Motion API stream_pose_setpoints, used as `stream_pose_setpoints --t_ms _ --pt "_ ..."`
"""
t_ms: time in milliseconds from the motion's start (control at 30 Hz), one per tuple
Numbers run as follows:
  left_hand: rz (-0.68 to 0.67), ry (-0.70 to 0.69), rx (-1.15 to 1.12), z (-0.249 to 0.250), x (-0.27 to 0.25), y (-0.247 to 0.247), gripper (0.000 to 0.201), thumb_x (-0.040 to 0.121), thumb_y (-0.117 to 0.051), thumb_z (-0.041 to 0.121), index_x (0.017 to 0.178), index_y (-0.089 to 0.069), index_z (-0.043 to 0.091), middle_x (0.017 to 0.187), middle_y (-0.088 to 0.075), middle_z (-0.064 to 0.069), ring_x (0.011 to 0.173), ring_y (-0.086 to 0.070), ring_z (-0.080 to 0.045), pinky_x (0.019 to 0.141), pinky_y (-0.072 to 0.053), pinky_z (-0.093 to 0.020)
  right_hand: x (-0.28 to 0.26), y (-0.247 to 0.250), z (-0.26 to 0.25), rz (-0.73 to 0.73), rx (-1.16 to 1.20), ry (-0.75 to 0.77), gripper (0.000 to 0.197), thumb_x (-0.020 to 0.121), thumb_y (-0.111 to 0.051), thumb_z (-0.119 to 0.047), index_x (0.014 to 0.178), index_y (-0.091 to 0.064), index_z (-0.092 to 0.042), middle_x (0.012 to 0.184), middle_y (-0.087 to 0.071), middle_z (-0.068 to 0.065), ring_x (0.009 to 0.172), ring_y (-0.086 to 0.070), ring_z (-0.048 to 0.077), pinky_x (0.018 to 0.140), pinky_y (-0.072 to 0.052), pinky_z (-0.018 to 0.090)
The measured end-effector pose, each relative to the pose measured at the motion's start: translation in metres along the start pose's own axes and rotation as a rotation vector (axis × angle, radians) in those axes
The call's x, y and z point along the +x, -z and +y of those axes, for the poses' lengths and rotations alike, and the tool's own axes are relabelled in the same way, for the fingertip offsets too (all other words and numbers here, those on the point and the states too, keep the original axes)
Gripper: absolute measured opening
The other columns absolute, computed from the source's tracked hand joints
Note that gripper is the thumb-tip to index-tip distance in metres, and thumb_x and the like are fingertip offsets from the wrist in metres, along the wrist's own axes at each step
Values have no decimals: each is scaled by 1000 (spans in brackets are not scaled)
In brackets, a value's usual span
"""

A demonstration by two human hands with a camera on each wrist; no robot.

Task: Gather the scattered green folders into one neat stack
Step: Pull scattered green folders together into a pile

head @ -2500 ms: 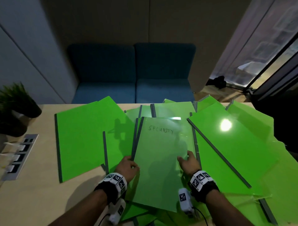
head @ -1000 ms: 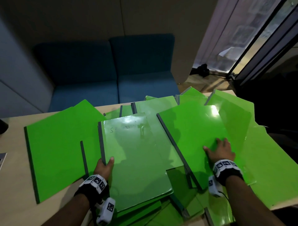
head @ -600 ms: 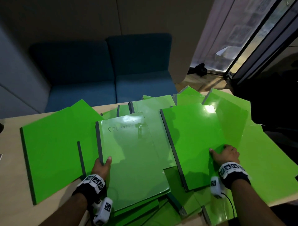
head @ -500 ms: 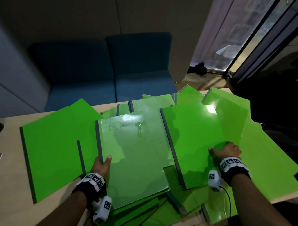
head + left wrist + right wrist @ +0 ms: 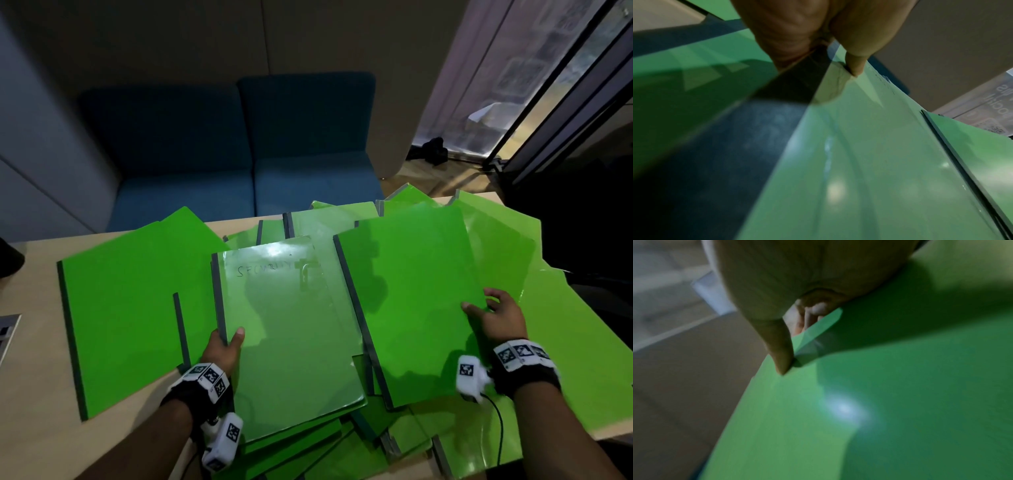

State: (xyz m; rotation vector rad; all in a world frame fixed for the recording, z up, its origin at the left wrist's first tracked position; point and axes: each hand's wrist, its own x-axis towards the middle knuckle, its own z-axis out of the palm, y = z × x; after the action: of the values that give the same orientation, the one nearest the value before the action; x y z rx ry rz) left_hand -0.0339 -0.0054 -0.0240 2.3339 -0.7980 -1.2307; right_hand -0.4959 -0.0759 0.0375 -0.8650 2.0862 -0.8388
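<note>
Several green folders lie fanned over the table. A pale green folder marked with handwriting tops the middle pile. My left hand grips its dark spine near the lower left, thumb on the cover and fingers underneath. To its right lies a bright green folder, overlapping the pile. My right hand holds that folder's right edge, thumb on top of the cover and fingers curled under.
A large green folder lies apart on the left. More folders spread to the right and overhang the table's near edge. A socket panel sits at the far left. A blue sofa stands behind the table.
My right hand went from lying flat on the bright folder to gripping its right edge, and the folder swung straighter beside the marked one. The left hand kept its grip.
</note>
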Motion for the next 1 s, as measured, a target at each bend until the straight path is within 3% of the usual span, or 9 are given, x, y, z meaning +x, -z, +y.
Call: stream_pose_setpoints --t_ms 100,200,433,500,567,700,800,900,1000 --pt "1 3 -12 0 -1 1 55 95 -49 43 131 -43 1 133 -53 -19 120 -52 -36 97 -39 -39 -4 10 -26 -59 142 91 62 88 -67 -6 138 -49 -38 153 -36 17 135 -41 37 105 -39 52" --pt "19 -9 -56 0 -4 2 54 96 -51 37 134 -39 1 134 -52 -20 121 -51 -37 97 -39 -38 -10 13 -53 -65 179 197 61 90 -64 -7 124 -51 -57 155 -33 17 134 -41 33 111 -33 52" --pt "28 -30 -128 -1 -8 0 53 96 -52 31 138 -35 2 135 -52 -19 121 -51 -36 97 -38 -36 -37 -57 -57 -231 250 141 65 92 -61 -5 143 -41 -39 156 -32 11 140 -37 27 108 -35 43" --pt "27 -31 -139 -3 -9 1 49 97 -50 33 135 -38 3 127 -55 -18 118 -52 -36 95 -39 -36 -46 -93 -44 -298 195 142 67 91 -63 -7 144 -40 -40 144 -45 12 113 -56 22 90 -48 32" --pt "13 -35 -186 -2 -11 3 43 99 -45 35 130 -42 6 118 -56 -13 119 -51 -36 97 -38 -37 -55 -126 -32 -348 137 160 67 90 -65 -6 144 -41 -37 138 -50 16 90 -52 12 73 -47 22" --pt "-39 -20 -234 -3 -13 6 49 100 -40 42 136 -40 9 132 -51 -13 127 -46 -34 103 -34 -43 -76 -172 -18 -427 103 85 65 91 -62 -3 146 -41 -30 151 -38 23 121 -51 31 97 -46 40" --pt "-62 -40 -239 -11 -7 6 41 100 -44 26 138 -39 11 133 -54 -12 122 -50 -30 99 -37 -39 -86 -191 -12 -467 56 94 64 92 -62 -6 147 -40 -28 153 -36 17 139 -36 31 112 -35 46" --pt "-131 -25 -239 -23 -3 12 38 99 -46 13 136 -42 12 128 -58 -10 124 -50 -33 101 -39 -42 -81 -206 -5 -447 -117 84 65 85 -68 -2 143 -46 -20 138 -49 1 133 -44 23 111 -39 42" --pt "-182 3 -332 -29 -5 19 40 98 -44 4 137 -42 15 133 -55 -11 132 -44 -35 108 -35 -44 -50 -224 29 -436 -334 127 66 64 -71 -14 129 -59 -18 121 -64 2 112 -64 23 96 -54 40"
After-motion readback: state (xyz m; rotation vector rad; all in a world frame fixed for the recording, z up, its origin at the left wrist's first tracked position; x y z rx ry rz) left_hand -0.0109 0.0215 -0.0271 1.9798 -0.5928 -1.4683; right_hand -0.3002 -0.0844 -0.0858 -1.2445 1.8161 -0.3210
